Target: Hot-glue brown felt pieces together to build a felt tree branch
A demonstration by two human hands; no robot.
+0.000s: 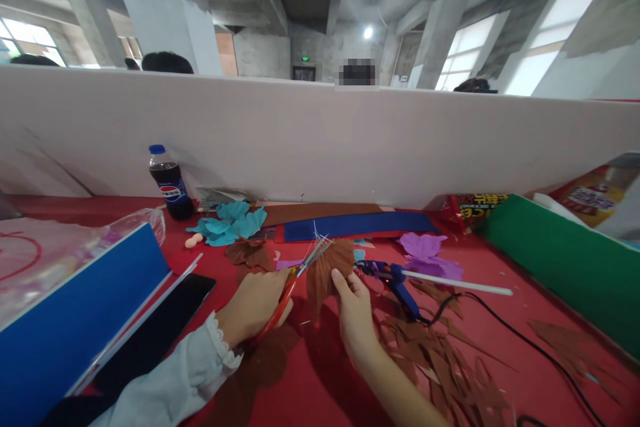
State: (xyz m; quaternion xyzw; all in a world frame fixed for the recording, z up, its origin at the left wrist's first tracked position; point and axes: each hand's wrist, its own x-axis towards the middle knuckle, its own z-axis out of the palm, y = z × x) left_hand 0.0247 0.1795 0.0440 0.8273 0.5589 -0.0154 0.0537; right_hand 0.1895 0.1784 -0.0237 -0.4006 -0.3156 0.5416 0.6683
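Observation:
My left hand is closed round the orange handles of a pair of scissors. Their blades point up and to the right, at the left edge of a brown crepe paper piece. Thumb and fingers of my right hand pinch that piece at its lower right side. Several thin pale wires or threads stick out near the blade tips. A blue glue gun with a long white glue stick lies just right of my right hand.
Brown paper scraps lie at the front right, beside a black cable. Turquoise paper petals, purple petals and a cola bottle stand farther back. A blue board and a green board flank the red table. A white partition rises behind.

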